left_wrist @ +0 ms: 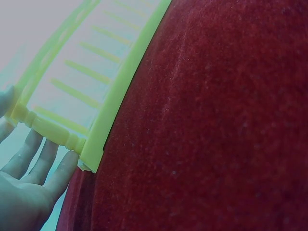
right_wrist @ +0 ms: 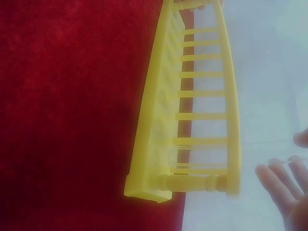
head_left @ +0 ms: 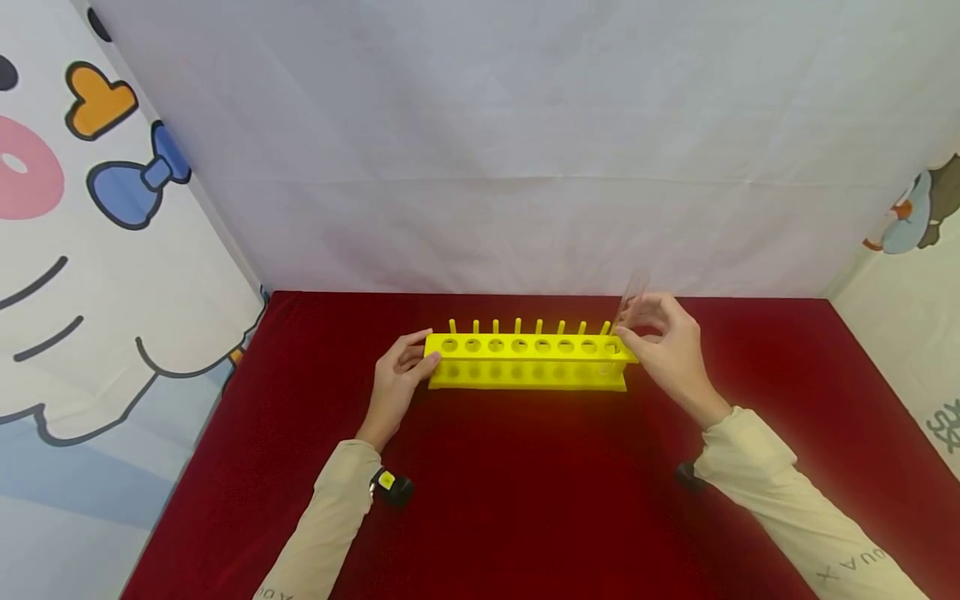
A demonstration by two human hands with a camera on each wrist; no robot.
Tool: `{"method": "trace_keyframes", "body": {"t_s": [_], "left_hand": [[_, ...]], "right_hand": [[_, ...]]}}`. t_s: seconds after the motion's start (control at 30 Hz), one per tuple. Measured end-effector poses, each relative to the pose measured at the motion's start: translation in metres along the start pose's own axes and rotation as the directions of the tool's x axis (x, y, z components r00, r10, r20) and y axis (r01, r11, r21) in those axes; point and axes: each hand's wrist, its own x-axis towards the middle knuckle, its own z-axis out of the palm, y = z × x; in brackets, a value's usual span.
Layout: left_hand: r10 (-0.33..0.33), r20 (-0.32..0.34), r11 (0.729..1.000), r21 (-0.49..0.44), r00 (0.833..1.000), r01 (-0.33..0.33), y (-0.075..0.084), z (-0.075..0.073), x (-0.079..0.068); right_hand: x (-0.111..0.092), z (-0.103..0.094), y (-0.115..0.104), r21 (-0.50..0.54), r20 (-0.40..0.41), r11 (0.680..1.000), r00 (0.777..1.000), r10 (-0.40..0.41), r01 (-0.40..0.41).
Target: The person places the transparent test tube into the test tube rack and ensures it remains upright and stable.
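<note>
A yellow test tube rack (head_left: 525,375) stands on the red cloth, with a row of round holes along its top and upright pegs behind. My left hand (head_left: 392,385) grips its left end, thumb on the top edge; in the left wrist view fingers (left_wrist: 61,172) touch the rack's end post. At the rack's right end my right hand (head_left: 675,350) pinches a clear glass test tube (head_left: 634,287), which tilts up to the right. The tube's lower part appears to pass into the rightmost hole; its glass is faint in the right wrist view.
A dark red cloth (head_left: 525,500) covers the table. Behind it hangs a pale curtain (head_left: 525,150), and cartoon-printed sheets (head_left: 127,292) hang at the sides. A dark wrist device (head_left: 397,489) sits at the left cuff.
</note>
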Motion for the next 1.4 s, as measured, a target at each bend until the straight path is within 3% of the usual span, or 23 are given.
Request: {"method": "trace_keyframes", "body": {"t_s": [0.37, 1.03, 1.4], "left_hand": [[-0.030, 0.015, 1.000, -0.007, 0.999, 0.030, 0.005, -0.001, 0.000], [-0.029, 0.014, 1.000, 0.008, 0.999, 0.029, 0.005, -0.001, 0.000], [-0.014, 0.022, 1.000, -0.004, 1.000, 0.014, 0.004, -0.001, 0.001]], "right_hand": [[-0.004, 0.002, -0.028, 0.000, 0.017, 1.000, 0.999, 0.028, -0.028], [-0.007, 0.003, -0.028, -0.042, 0.038, 0.996, 0.996, 0.081, -0.080], [-0.008, 0.002, -0.027, -0.037, 0.031, 0.997, 0.997, 0.067, -0.065]]}}
